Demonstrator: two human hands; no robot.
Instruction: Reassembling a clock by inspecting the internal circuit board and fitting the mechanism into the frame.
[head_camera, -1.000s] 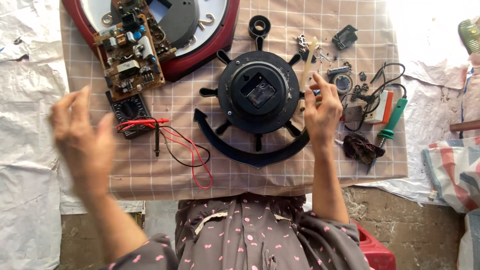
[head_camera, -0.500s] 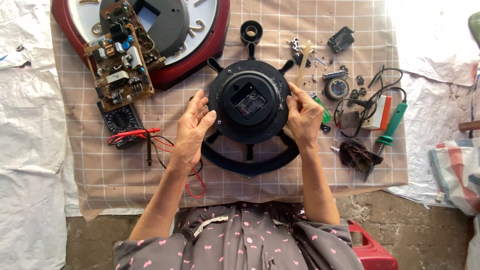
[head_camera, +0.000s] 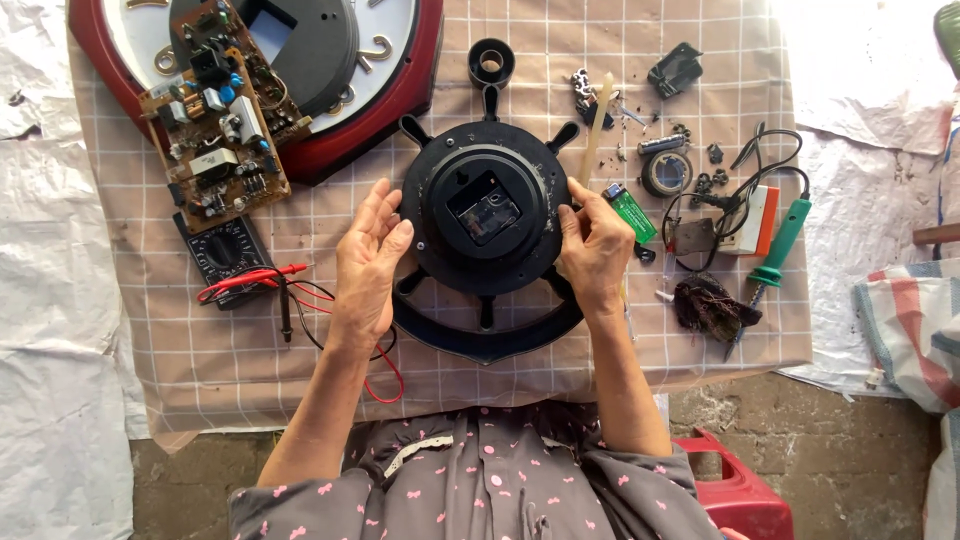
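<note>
On the checked worktop (head_camera: 700, 330), the black wheel-shaped clock back (head_camera: 487, 215) is cradled centrally: the left hand (head_camera: 368, 262) lies open against its rim, the right hand (head_camera: 595, 245) grips the opposite edge. Even support should be kept, sparing the mechanism.

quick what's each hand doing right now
Left hand: open, fingers against the black wheel-shaped clock rim.
Right hand: gripping the clock's right edge.
</note>
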